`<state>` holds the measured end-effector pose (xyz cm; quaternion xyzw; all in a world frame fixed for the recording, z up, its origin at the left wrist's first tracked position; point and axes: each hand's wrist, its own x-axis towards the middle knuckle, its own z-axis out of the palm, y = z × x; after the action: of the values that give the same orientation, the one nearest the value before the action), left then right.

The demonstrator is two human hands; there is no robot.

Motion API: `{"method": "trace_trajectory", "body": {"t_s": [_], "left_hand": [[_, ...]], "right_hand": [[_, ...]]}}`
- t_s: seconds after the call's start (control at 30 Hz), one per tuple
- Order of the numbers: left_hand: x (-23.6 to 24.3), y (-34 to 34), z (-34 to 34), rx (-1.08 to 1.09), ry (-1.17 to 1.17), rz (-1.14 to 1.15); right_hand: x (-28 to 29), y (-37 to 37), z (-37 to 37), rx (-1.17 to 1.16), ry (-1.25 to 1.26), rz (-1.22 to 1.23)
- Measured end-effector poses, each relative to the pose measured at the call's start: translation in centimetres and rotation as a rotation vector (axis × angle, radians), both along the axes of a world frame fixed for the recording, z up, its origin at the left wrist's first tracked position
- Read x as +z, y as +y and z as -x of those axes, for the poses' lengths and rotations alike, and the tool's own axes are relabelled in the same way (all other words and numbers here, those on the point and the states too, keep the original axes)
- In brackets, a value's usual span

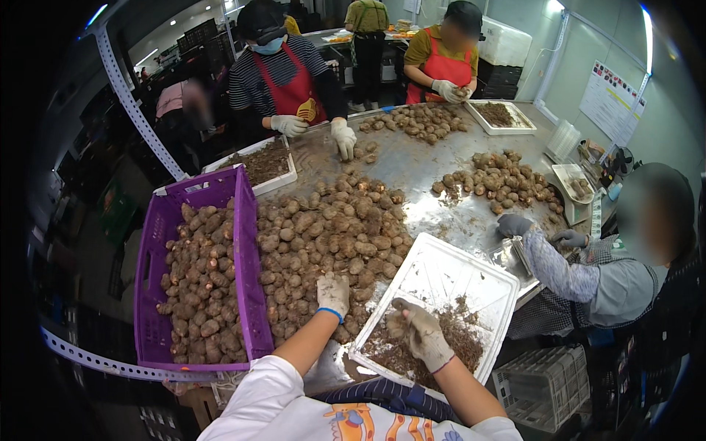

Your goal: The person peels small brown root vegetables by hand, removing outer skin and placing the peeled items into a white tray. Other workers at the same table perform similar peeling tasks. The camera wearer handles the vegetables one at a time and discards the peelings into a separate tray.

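Note:
My left hand [332, 295], in a soiled pale glove with a blue band at the wrist, rests on a large pile of brown knobbly tubers [331, 231]; its fingertips are bent among them, and whether they hold one is unclear. My right hand [418, 331], gloved too, is closed over a white foam tray [482, 290] lying to the right of the pile, round something dark and brownish that I cannot make out. Loose dirt and root scraps [462, 338] cover the tray's lower part. A purple crate [248, 294] full of tubers stands left of the pile.
The steel table [441, 217] carries more tuber piles [507, 180], debris trays [500, 126] and a scale [577, 187]. Gloved co-workers stand across it [283, 77] [441, 66], and another [625, 279] works close on my right. A grey crate [544, 386] sits below at the lower right.

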<state>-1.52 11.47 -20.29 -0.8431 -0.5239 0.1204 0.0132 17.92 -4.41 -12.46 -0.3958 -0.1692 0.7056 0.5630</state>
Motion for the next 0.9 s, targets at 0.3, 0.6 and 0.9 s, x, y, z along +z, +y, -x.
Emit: {"method": "trace_trajectory", "body": {"t_s": [0.3,0.6,0.9], "left_hand": [[2.7,-2.8,2.9,0.512,-1.634,1.068],[7.4,-10.9,-3.6,0.803,-1.723,1.446],[10.1,-12.9,-5.0,0.819,-1.618,1.275]], "right_hand": [[0.0,-4.1,1.1,-0.108,-0.659,-0.105],[8.3,-2.0,4.1,0.012,-1.714,-0.437],[6.3,-1.1,2.6,0.078,-1.67,-0.202]]}}
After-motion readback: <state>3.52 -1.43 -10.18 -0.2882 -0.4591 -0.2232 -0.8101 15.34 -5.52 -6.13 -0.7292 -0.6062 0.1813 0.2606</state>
